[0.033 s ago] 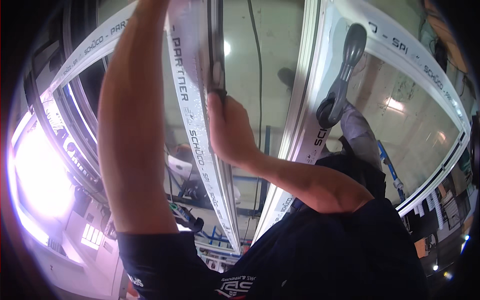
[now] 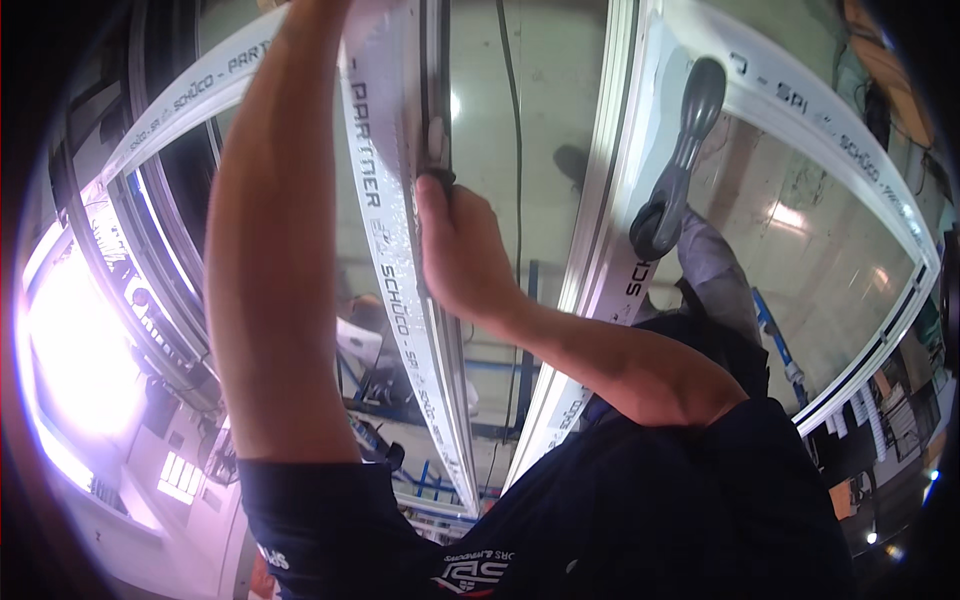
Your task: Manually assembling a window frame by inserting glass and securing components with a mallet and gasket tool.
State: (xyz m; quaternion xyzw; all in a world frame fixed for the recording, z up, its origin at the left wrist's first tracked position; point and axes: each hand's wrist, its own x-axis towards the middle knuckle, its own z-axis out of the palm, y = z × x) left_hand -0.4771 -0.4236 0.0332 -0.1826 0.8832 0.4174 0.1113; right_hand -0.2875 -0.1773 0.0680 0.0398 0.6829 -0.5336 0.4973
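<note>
My right hand [image 2: 465, 245] is closed on a slim dark-handled tool [image 2: 436, 172], its thumb along the frame edge. Most of the tool is hidden by my fingers, so its exact kind does not show. The hand rests against the dark-grooved edge of a white profile frame [image 2: 400, 280], covered in printed film. My left forearm [image 2: 275, 230] reaches up past the left side of this frame; the left hand lies beyond the upper picture edge. To the right stands a second white frame [image 2: 600, 200] with a grey lever handle [image 2: 690, 150], which neither hand touches.
A dark cable [image 2: 518, 200] runs down between the two frames. Blue metal bars [image 2: 530, 340] show low behind the gap. Dark curved profiles [image 2: 150, 200] stand at the left, near a bright window [image 2: 85, 340]. A blue clamp-like bar [image 2: 778, 335] shows at the lower right.
My right hand has slid slightly upward along the frame edge with the tool. The grey handle appears a little lower in the picture. My left forearm has shifted slightly to the right.
</note>
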